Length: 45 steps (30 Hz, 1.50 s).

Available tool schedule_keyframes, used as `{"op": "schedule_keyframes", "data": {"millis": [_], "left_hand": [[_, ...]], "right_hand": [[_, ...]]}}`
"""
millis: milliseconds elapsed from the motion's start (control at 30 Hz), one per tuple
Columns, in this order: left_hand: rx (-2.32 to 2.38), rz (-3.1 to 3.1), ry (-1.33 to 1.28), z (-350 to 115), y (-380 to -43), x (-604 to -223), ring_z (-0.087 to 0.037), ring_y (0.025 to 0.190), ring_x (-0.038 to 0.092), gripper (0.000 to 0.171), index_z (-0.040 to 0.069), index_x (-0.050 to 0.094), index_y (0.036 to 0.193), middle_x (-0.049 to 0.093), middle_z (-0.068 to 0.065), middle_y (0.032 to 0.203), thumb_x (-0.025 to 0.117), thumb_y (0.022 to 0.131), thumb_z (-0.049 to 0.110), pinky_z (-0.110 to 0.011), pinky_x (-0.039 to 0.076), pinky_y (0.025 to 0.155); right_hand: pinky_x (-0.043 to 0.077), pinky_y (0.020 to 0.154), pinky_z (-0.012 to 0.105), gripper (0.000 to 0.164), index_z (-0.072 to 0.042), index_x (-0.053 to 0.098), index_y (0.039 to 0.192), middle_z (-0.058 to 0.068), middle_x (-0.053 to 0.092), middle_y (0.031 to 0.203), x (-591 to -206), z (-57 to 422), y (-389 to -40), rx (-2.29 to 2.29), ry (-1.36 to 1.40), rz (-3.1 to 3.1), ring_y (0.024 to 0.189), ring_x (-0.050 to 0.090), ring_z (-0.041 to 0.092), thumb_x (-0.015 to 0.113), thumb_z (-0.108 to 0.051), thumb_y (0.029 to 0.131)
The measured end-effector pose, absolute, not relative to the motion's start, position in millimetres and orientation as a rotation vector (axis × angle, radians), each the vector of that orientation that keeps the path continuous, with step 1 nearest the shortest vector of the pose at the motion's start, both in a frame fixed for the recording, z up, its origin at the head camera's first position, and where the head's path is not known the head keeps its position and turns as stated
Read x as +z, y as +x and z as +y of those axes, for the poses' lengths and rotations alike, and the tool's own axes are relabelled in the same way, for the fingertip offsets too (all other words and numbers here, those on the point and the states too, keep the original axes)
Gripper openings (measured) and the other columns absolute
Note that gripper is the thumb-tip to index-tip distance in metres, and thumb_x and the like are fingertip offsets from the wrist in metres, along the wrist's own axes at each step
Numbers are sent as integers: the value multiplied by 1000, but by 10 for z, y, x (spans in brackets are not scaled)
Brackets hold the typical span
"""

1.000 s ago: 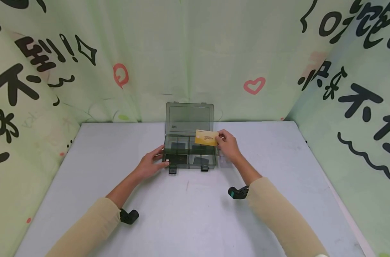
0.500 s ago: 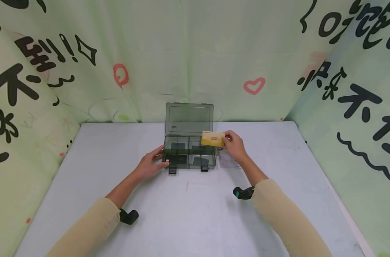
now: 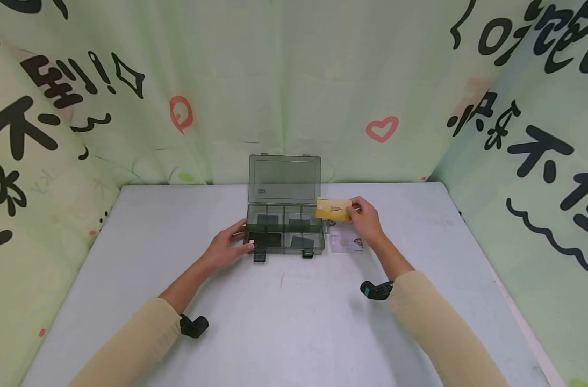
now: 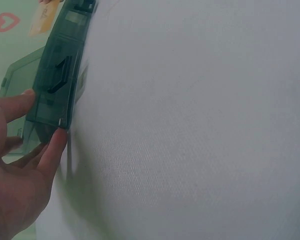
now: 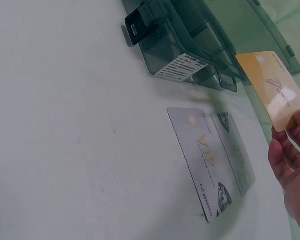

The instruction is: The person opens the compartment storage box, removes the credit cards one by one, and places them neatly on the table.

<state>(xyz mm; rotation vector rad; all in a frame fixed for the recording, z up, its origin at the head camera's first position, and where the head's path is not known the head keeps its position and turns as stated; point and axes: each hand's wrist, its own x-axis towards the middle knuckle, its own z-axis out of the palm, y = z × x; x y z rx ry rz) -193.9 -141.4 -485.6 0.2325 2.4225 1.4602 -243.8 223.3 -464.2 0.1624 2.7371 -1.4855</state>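
A translucent dark-green plastic storage box [image 3: 284, 251] stands with its lid [image 3: 284, 180] raised at the back of the table. My left hand [image 3: 228, 244] grips its left end, thumb at the front corner and fingers along the side, as the left wrist view shows. My right hand [image 3: 367, 221] pinches a yellow plastic card [image 3: 334, 209] by its right edge, holding it above the table at the box's right end. Below it lies a silver VIP card [image 5: 197, 150], with another card [image 5: 235, 150] alongside. Dark flat rectangles [image 3: 267, 219] show inside the box's compartments.
Two black latches [image 3: 259, 256] hang from the box's front. A white label [image 5: 182, 67] is stuck on its right end. The white table [image 3: 284, 322] ends at a pale green curtain [image 3: 284, 80] with black lettering and a red heart.
My right hand has moved to the right with the yellow card, from over the box to past its right end, uncovering the cards on the table. My left hand stays in place.
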Motion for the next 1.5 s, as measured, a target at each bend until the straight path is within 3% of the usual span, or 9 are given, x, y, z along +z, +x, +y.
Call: {"op": "schedule_keyframes", "data": {"millis": [233,467,900,1500], "left_hand": [[1459,2423,238,-1425,-1935,-4863,-34,140,40,78,17,24,155,40,-16,152,68,91,18,-50,40,110],[1461,2423,238,-1424,-1926,-4864,-34,139,41,78,17,25,155,40,-16,151,69,91,18,-50,40,110],[1456,2422,241,-1432,-1934,-4874,-34,140,40,78,18,24,155,39,-17,152,68,91,19,-50,40,110],[1439,2413,218,-1417,-1941,-4858,-33,142,37,77,19,22,156,37,-15,154,66,93,20,-51,39,111]], "right_hand": [[51,78,29,24,-1,53,120,17,53,118,-4638,2318,-2409,-1480,205,2739,95,53,23,43,-15,103],[48,72,20,25,-1,53,120,16,53,116,-4647,2398,-2391,-1444,232,2765,93,53,23,42,-15,103],[47,71,21,27,1,50,123,18,52,116,-4660,2629,-2357,-1381,282,2782,93,53,24,40,-15,104],[44,81,30,26,3,48,121,19,51,117,-4733,2966,-2339,-1273,426,2829,104,48,27,36,-13,104]]}}
